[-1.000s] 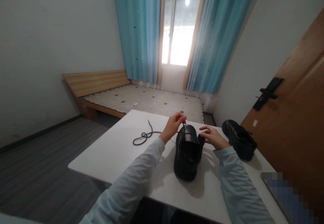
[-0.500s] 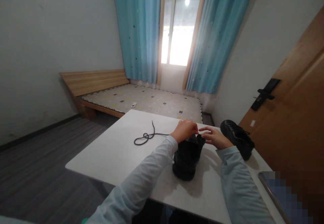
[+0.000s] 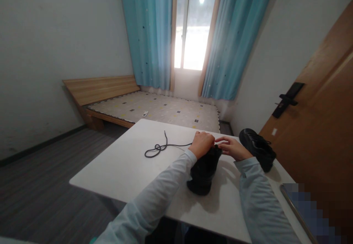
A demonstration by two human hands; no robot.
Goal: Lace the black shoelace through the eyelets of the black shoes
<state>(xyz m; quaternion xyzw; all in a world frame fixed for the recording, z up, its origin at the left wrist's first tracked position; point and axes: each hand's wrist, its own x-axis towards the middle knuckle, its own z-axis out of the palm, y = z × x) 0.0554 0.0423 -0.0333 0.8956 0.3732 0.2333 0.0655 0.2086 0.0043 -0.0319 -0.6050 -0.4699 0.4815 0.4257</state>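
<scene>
A black lace-up shoe [image 3: 203,174] stands on the white table [image 3: 116,163], its heel towards me. My left hand [image 3: 202,143] is closed over the front of the shoe, fingers bent down at the lacing. From beneath it a dark shoelace [image 3: 157,147] runs left across the table and ends in a loose loop. My right hand [image 3: 231,148] comes in from the other side, its fingertips against the upper edge of the shoe, close to the left fingers. The left fingertips and the right thumb are mostly hidden.
A second black shoe [image 3: 257,148] rests at the table's right edge, by the wooden door [image 3: 317,126]. A flat device [image 3: 300,214], partly blurred out, lies at the lower right. Beyond the table is a bed [image 3: 162,108] with a small white remote [image 3: 145,114] on it.
The view has shifted slightly. Both hands stay at the front of the shoe, with only small finger movements. The loose lace keeps its shape on the table.
</scene>
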